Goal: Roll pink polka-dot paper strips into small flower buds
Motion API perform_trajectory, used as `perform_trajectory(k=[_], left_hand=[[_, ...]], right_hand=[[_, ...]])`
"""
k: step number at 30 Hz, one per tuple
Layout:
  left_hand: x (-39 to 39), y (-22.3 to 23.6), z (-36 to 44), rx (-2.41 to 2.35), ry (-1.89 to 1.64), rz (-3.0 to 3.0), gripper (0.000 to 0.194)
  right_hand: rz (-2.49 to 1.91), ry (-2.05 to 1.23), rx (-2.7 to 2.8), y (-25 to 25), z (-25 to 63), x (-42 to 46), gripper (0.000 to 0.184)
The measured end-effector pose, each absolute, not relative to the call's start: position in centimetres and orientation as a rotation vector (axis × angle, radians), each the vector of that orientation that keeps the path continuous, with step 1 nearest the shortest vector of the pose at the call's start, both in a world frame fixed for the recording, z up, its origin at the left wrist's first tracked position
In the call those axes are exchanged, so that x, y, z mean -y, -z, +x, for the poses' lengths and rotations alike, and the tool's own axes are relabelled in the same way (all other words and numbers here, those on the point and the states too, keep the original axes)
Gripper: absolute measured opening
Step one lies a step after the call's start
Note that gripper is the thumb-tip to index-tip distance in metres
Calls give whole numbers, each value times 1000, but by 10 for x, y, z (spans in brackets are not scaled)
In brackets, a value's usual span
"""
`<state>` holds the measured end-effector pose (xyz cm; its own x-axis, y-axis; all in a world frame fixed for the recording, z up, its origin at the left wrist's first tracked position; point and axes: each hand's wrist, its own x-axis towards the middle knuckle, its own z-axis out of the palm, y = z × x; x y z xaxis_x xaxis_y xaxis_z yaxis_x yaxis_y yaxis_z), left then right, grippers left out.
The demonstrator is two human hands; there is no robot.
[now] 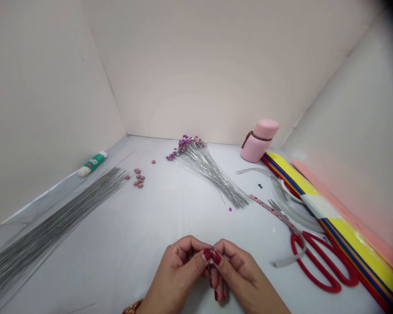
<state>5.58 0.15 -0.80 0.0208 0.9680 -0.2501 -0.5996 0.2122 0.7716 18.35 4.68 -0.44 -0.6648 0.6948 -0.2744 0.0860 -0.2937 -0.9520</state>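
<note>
Here we were at the bottom centre of the frame, with the left grip [178, 272] and the right grip [239, 272] drawn close together over the white counter [150, 218], each pressed shut and pinching a tiny piece [212, 256] between the fingertips. The danger was plain: a piece that small, held only at the tips, could have slipped with one loose finger and dropped onto the counter, easily lost among the loose pink beads [138, 178] at centre left. A careless sideways reach could also have caught the red-handled scissors [321, 261] at lower right or the bundle of bare wires [42, 226] at lower left, whose thin ends lay spread across the counter. The tiny piece itself was barely showing, nearly buried by the red-painted nails, so its shape and colour were too hidden to call. Further up, the bunch of wires with purple beaded tips [196, 170] lay fanned out at top centre, the pink bottle [258, 141] stood upright at upper right, and the green-and-white glue tube [92, 164] lay on its side at upper left, well away from the action.
</note>
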Motion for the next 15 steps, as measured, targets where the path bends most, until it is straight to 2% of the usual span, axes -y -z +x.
perform_trajectory(k=[4, 15], left_hand=[[-4, 15, 53, -1008, -1247, 352, 21], [-5, 17, 53, -915, -1282, 579, 17]], right_hand=[[-1010, -1907, 1675, 3, 183, -48, 34], [-947, -2143, 1320, 8, 181, -48, 34]])
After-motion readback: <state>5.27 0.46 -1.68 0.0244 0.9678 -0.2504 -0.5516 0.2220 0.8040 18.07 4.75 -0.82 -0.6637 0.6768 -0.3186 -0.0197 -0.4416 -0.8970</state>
